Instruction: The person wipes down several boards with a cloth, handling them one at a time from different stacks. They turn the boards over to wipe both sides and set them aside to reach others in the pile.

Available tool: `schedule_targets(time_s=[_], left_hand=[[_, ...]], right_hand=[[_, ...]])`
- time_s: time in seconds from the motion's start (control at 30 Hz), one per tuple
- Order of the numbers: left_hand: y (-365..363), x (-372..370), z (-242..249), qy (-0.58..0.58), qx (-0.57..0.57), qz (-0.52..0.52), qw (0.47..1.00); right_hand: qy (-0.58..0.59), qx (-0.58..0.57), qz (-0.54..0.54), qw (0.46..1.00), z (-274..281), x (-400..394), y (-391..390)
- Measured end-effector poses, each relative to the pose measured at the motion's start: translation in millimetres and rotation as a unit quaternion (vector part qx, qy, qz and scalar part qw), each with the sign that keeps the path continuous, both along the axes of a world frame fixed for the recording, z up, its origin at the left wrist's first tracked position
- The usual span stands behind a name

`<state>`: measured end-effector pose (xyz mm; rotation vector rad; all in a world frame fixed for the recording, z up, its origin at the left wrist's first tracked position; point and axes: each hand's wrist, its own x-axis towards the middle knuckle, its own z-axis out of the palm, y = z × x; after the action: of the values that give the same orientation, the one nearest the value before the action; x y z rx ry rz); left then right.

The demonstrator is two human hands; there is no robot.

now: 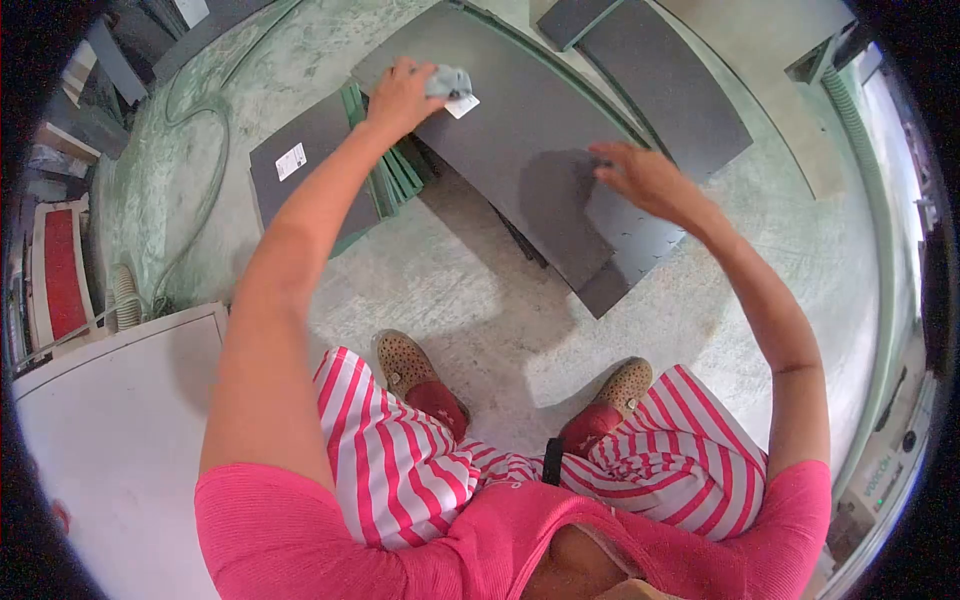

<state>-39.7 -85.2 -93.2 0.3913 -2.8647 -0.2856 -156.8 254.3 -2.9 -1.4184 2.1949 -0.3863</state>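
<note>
My left hand is closed on a bunched grey-blue rag, which rests on a large dark grey panel. A white label shows at the rag's lower edge. Over the right part of that panel hovers my right hand, its fingers loosely bent and apart, with nothing plainly held. Its shadow falls on the panel just to the left. More panels lie under the large one, their edges showing along the far side.
Left of the large panel, a smaller stack of dark panels with greenish edges carries a white label. Other dark panels lie at the upper right. A hose curves over the floor. A white surface stands at lower left.
</note>
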Motion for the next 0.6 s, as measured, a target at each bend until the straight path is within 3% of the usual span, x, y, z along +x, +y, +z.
schedule_targets(time_s=[0.03,0.07,0.13,0.4,0.57,0.6], left_hand=[[-3.7,-4.2,-0.4,0.027,-0.016,0.065,0.997],[-0.2,-9.9,-5.2,0.026,-0.015,0.067,0.997],[34.5,-36.3,-2.7,0.027,0.01,0.071,0.997],[198.6,-75.5,16.8,0.045,0.063,-0.182,0.98],[218.5,-47.4,13.2,0.06,0.058,-0.359,0.929],[211.7,-41.7,12.5,0.06,0.057,-0.359,0.93]], right_hand=[[0.025,0.022,0.017,0.999,-11.8,5.6,2.1],[0.025,0.023,0.019,0.999,-24.2,14.6,6.3],[0.182,0.006,0.138,0.974,-39.6,39.8,16.0],[0.16,0.019,0.198,0.967,-32.5,88.7,6.5],[0.138,0.039,0.217,0.966,-9.0,98.4,-1.1],[0.086,0.001,0.228,0.97,-8.3,99.5,0.5]])
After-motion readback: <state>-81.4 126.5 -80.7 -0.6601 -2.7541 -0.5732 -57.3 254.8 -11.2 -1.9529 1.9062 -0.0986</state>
